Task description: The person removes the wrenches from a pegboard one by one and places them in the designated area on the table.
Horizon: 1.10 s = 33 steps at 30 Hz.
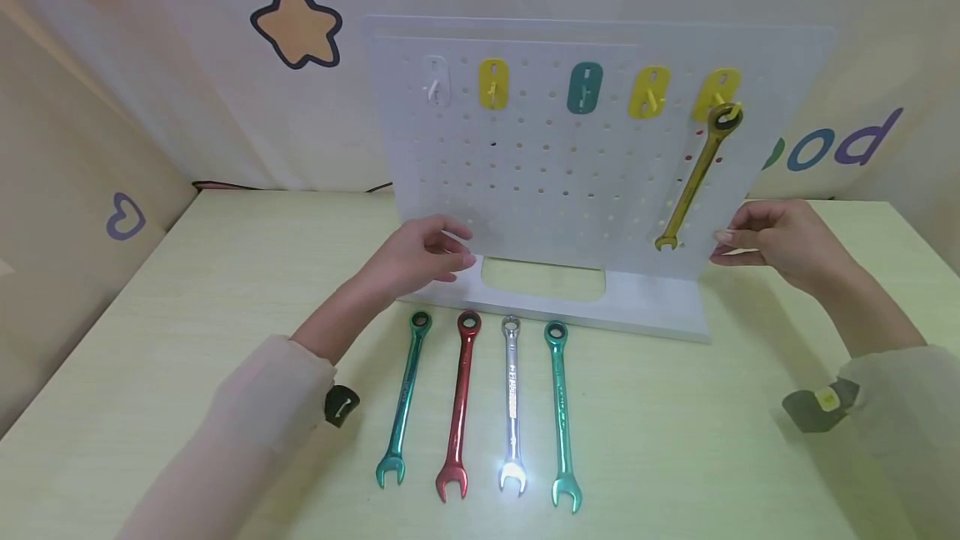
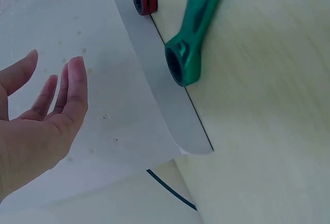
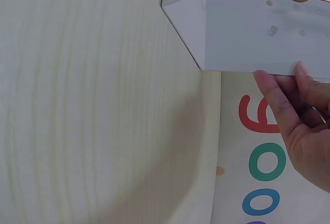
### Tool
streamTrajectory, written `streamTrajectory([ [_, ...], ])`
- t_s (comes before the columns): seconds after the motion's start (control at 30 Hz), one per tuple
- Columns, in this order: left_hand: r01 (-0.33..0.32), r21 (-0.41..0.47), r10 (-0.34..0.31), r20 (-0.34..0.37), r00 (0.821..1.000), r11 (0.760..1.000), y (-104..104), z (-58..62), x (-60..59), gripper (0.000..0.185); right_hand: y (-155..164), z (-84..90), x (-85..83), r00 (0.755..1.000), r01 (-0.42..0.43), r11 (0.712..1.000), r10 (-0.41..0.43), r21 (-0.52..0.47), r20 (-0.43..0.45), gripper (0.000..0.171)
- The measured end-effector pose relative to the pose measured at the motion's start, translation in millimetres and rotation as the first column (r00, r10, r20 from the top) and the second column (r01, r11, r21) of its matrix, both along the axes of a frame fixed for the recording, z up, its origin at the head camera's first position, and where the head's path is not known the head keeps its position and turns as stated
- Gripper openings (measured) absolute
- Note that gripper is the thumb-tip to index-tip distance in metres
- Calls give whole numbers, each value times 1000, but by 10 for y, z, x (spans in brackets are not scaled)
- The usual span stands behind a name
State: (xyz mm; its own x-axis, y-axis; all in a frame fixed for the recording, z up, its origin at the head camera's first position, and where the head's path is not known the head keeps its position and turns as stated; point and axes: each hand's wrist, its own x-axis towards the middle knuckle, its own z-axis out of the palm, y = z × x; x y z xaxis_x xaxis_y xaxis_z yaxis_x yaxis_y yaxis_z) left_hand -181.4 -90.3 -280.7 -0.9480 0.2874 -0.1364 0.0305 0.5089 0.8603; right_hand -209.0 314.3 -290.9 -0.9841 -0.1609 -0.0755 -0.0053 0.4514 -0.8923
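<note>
White pegboard (image 1: pixel 555 190) stands upright on its base near the table's (image 1: pixel 675 440) far edge, w/ a yellow wrench (image 1: pixel 697 177) hanging from the hook at its upper right corner. Left hand (image 1: pixel 416 257) hovers just beside the board's lower left corner, fingers relaxed and loosely spread, holding nothing (wrist view confirms). Right hand (image 1: pixel 776 238) is at the board's right edge, fingertips (image 3: pixel 265 79) touching that edge; grip cannot be told. Four wrenches lie in a row before the base: teal wrench (image 1: pixel 405 398), red wrench (image 1: pixel 459 402), silver wrench (image 1: pixel 512 402), green wrench (image 1: pixel 561 411).
</note>
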Motion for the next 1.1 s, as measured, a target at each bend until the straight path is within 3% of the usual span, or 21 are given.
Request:
streamTrajectory([
  [0.53, 127, 66, -120, -96, 988, 990, 323, 30, -178, 42, 7, -6, -10, 1000, 0, 1000, -1, -13, -17, 7],
  [0.9, 187, 90, -171, -157, 973, 978, 659, 83, -260, 44, 7, -10, -30, 1000, 5, 1000, -5, -28, -12, 6],
  [1.1, 215, 102, -198, -150, 969, 971, 890, 126, -283, 48, 15, -19, -33, 1000, 4, 999, -5, -37, -9, 6],
])
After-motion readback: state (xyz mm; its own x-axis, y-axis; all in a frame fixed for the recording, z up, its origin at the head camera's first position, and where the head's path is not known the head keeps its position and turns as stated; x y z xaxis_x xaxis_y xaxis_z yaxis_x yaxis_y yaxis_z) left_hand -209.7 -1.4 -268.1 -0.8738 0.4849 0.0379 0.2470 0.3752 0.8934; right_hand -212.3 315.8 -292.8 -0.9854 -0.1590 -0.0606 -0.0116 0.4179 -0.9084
